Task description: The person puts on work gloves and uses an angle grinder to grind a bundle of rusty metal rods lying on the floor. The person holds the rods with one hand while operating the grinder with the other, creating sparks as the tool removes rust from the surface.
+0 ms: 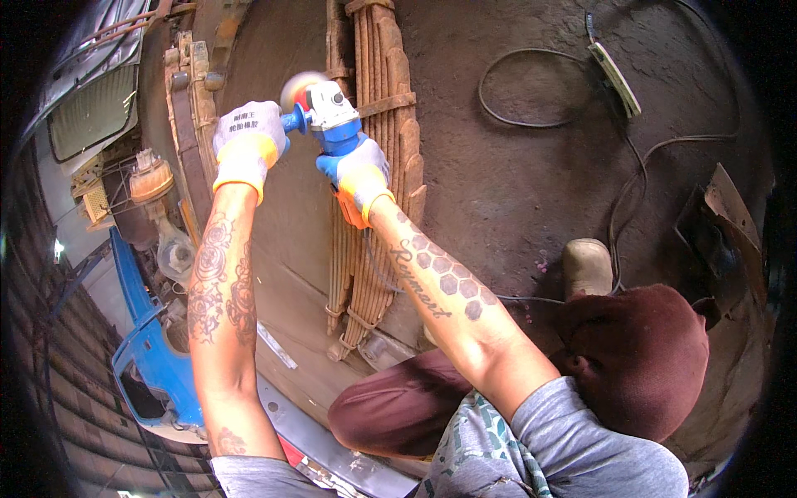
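Two-handed: gripping angle grinder (330, 104) at upper centre of frame, left hand (247, 141) on side handle (293, 121), right hand (363, 168) on body (339, 139). Feed disc (300, 84) lightly against leaf springs (387, 70).

I see an angle grinder (335, 124) just left of the upper middle of the frame, held with its head toward the top edge. The gear head (333, 103) is silvery white; the body (339, 139) below it is blue, its rear end hidden. A blue side handle (294, 121) sticks out toward the left. On the upper left, the disc (295, 86) shows as a pale, blurred round, reddish near the head.
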Demonstrator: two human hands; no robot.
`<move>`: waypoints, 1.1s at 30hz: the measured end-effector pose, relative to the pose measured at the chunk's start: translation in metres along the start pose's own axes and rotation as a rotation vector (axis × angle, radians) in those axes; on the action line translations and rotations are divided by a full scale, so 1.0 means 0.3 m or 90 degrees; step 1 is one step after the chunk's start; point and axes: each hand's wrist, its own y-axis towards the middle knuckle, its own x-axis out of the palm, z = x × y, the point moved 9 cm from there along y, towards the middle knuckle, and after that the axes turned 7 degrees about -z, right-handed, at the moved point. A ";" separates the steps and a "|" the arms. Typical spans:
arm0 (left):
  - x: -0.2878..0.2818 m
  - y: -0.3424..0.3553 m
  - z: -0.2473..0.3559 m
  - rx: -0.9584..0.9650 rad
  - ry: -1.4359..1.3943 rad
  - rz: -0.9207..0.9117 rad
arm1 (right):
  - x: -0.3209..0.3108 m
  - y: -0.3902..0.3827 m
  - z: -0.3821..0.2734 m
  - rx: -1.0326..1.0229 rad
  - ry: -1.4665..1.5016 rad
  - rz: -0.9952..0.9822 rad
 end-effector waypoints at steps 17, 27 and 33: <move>0.113 -0.080 -0.019 -0.002 -0.046 -0.059 | 0.003 -0.073 0.043 0.028 -0.089 -0.033; 0.213 -0.152 -0.022 0.000 -0.059 -0.091 | 0.045 -0.142 0.131 0.049 -0.125 -0.062; 0.211 -0.109 -0.051 0.008 -0.055 -0.095 | 0.043 -0.135 0.082 0.103 -0.139 -0.094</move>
